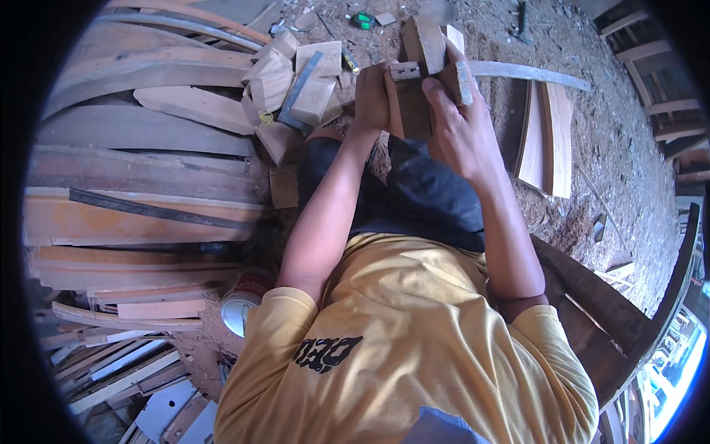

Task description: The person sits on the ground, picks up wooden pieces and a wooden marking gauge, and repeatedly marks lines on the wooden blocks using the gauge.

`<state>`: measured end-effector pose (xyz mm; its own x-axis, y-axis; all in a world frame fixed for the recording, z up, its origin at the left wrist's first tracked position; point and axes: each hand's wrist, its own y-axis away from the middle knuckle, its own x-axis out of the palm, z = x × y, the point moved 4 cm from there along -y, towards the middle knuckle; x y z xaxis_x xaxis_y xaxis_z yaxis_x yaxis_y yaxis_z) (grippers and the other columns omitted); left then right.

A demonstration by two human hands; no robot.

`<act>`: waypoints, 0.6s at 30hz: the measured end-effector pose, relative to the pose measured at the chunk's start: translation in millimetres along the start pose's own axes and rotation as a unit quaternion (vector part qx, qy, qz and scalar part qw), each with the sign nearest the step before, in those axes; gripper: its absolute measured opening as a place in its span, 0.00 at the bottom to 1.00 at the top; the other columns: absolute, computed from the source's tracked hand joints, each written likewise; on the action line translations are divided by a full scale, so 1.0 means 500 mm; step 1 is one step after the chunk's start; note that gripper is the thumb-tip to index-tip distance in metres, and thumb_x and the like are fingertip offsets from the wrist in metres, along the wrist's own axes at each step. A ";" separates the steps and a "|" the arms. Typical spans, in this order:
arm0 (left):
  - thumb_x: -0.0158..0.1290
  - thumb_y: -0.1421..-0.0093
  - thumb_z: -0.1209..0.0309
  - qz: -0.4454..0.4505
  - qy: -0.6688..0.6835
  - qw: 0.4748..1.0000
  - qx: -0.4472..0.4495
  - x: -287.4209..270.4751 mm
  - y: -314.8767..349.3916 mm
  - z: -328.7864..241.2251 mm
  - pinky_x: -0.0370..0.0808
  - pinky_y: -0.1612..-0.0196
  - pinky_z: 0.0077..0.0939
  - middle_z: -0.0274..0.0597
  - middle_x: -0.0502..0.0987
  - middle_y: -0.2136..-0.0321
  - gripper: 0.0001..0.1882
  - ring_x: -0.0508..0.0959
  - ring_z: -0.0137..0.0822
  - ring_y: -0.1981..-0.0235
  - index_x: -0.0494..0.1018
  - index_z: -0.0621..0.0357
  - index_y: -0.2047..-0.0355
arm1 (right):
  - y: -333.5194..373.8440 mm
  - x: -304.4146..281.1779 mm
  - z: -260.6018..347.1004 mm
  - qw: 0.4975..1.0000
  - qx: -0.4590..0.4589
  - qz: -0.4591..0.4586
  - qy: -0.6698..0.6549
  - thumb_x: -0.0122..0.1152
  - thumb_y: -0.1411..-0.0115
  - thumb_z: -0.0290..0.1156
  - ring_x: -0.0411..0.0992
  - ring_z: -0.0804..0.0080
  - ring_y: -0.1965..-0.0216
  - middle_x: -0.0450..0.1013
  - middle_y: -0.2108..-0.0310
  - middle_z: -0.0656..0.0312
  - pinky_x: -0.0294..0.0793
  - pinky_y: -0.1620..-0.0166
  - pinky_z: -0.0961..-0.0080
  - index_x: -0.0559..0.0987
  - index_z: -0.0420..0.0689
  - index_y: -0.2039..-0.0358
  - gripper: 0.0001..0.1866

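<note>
Above my lap, both hands are raised around a dark brown wooden block [411, 111]. My left hand [372, 98] is closed on its left side, beside a pale end with small dark marks. My right hand [464, 137] wraps the right side, its thumb pressed near a short wooden piece [463, 83]. Another wooden piece [424, 43] stands up from between the hands; whether these pieces are joined, I cannot tell. Most of the right fingers are hidden behind the wood. A long pale strip [529, 72] extends to the right beyond my right hand.
Cut wood blocks [318, 100] lie left of my knees with a flat grey bar [299, 90] across them. A green tape measure [362, 20] rests on the shaving-covered floor [621, 170]. Curved planks [148, 174] are stacked left, near a can [238, 307]. Boards [546, 140] lie right.
</note>
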<state>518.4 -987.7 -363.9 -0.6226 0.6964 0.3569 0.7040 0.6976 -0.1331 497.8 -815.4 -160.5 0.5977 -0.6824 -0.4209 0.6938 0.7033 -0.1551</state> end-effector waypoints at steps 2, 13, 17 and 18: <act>0.42 0.24 0.61 -0.031 0.031 0.999 -0.005 0.007 0.006 -0.001 0.79 0.54 0.40 0.53 0.83 0.61 0.22 0.83 0.42 0.59 0.82 0.65 0.55 | -0.002 -0.001 -0.003 1.000 0.007 -0.001 0.008 0.55 0.27 0.38 0.73 0.34 0.38 0.75 0.42 0.33 0.73 0.37 0.52 0.59 0.53 0.23 0.34; 0.41 0.28 0.61 0.022 -0.147 0.988 0.041 0.056 0.045 -0.147 0.74 0.67 0.31 0.40 0.79 0.79 0.26 0.76 0.30 0.75 0.80 0.65 0.74 | 0.044 -0.004 -0.019 0.995 -0.083 -0.001 0.048 0.51 0.26 0.35 0.70 0.29 0.38 0.71 0.41 0.31 0.70 0.36 0.49 0.57 0.47 0.24 0.33; 0.41 0.29 0.61 0.060 -0.160 0.981 0.087 0.068 0.070 -0.148 0.72 0.70 0.29 0.39 0.81 0.79 0.24 0.76 0.30 0.77 0.80 0.62 0.75 | 0.080 -0.011 -0.008 0.999 0.029 0.016 -0.014 0.51 0.26 0.35 0.67 0.29 0.35 0.66 0.35 0.32 0.68 0.33 0.50 0.55 0.47 0.23 0.34; 0.41 0.29 0.61 0.060 -0.160 0.981 0.088 0.065 0.066 -0.139 0.72 0.70 0.29 0.39 0.81 0.79 0.24 0.76 0.30 0.77 0.80 0.62 0.75 | 0.090 -0.013 -0.005 0.999 0.028 0.016 -0.014 0.51 0.26 0.35 0.67 0.29 0.35 0.66 0.35 0.32 0.68 0.33 0.50 0.55 0.47 0.23 0.34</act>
<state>545.2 -953.9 -292.3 -0.6350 0.7722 0.0233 0.7257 0.6066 -0.3248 524.0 -779.0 -166.9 0.6308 -0.6649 -0.4000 0.6945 0.7137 -0.0912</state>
